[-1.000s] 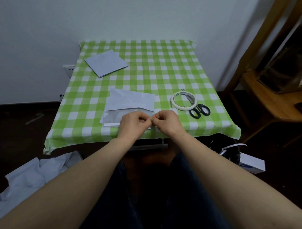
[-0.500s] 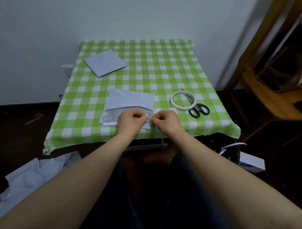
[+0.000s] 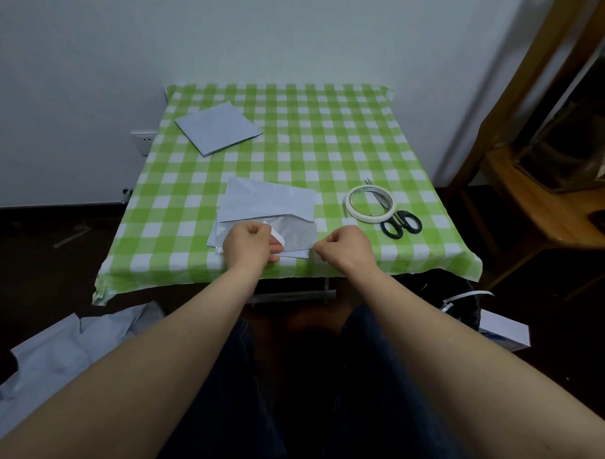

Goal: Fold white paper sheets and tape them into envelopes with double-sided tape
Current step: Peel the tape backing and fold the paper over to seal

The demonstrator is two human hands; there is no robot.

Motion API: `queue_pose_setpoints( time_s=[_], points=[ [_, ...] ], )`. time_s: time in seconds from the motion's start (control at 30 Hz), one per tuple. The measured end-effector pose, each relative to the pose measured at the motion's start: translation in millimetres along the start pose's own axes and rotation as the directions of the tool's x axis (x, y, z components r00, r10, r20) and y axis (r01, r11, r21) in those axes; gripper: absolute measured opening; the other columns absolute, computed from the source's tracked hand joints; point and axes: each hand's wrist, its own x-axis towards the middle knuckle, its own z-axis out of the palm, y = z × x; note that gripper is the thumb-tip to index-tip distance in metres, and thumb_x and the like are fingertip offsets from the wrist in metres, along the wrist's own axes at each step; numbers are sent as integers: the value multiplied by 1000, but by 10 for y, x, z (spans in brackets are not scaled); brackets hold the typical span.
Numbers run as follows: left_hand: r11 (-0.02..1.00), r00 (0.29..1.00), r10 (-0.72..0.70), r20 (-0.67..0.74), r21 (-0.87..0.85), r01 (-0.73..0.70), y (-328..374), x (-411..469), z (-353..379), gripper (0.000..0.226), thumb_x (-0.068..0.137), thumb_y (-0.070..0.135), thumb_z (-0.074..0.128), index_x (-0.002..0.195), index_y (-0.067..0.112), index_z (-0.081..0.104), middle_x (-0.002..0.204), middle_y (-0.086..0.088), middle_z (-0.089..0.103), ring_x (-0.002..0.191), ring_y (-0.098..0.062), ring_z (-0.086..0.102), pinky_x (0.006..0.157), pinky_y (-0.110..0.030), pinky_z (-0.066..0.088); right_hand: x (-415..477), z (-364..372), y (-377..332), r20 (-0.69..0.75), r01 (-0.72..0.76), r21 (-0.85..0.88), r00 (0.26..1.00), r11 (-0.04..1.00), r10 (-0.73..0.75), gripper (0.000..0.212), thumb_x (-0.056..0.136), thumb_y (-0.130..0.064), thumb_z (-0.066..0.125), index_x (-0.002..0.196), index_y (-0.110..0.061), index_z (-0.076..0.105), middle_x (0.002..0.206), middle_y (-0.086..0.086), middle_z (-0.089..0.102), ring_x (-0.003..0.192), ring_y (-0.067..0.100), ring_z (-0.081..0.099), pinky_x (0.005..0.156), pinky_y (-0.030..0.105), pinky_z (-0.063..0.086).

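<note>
A partly folded white paper sheet [image 3: 271, 202] lies on the near middle of the green checked table [image 3: 331, 144], its grey lower flap toward me. My left hand [image 3: 249, 243] rests on the flap's left part and pinches a curling white tape strip [image 3: 277, 236]. My right hand [image 3: 346, 248] is curled at the flap's lower right corner and pinches the paper's edge there. What exactly sits between those fingertips is too small to tell. The roll of double-sided tape [image 3: 366, 219] lies to the right of the sheet.
Black-handled scissors [image 3: 399, 217] lie partly under the tape roll. A stack of white sheets [image 3: 217, 128] sits at the far left of the table. On the floor are crumpled white material [image 3: 67, 351] at left and a white box [image 3: 503, 330] at right. A wooden shelf [image 3: 535, 210] stands right.
My hands were together at the flap's lower right corner. My left hand has drawn away to the left with the white strip, while my right hand stayed near the corner.
</note>
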Motion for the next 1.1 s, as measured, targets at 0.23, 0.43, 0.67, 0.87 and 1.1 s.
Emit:
queue_pose_setpoints(
  time_s=[0.23,0.43,0.67,0.87,1.1],
  points=[
    [999,1000,-11,25,-40,12,-15,10,30,21,91,14,46,85,-1,59,64,-10,67,52,-16,67,57,-30,58,-160,-54,-99,22,468,-376,867,800,-498,45,84,-12,49,127,-21,55,132,-3,51,124,19,41,99,33,34],
    [1000,1000,-4,21,-22,4,-7,-3,14,21,91,14,46,82,0,60,61,-6,65,53,-17,66,55,-30,56,-165,89,-140,289,606,-611,770,510,-569,45,82,-14,52,126,-25,56,132,-8,51,130,16,33,105,33,17],
    [977,995,-85,-49,-202,73,2,10,-113,28,93,12,38,68,10,49,66,-6,62,64,-19,68,33,-17,37,-154,130,-213,340,586,-651,793,482,-506,44,81,-15,52,124,-23,58,130,-3,53,123,20,43,105,34,22],
    [801,952,-291,-94,-569,188,126,9,-336,26,95,12,34,71,8,42,75,-15,64,62,-30,62,50,-28,53,-169,148,-291,371,583,-704,789,407,-489,41,83,-18,50,123,-20,59,125,2,56,114,24,50,102,32,29],
    [691,909,-372,-185,-710,138,157,131,-659,28,96,12,36,68,10,37,84,-18,57,76,-31,65,67,-40,60,-264,138,-423,375,563,-734,802,380,-464,31,87,-13,43,113,-14,61,116,6,57,103,27,53,92,28,33]
  ],
)
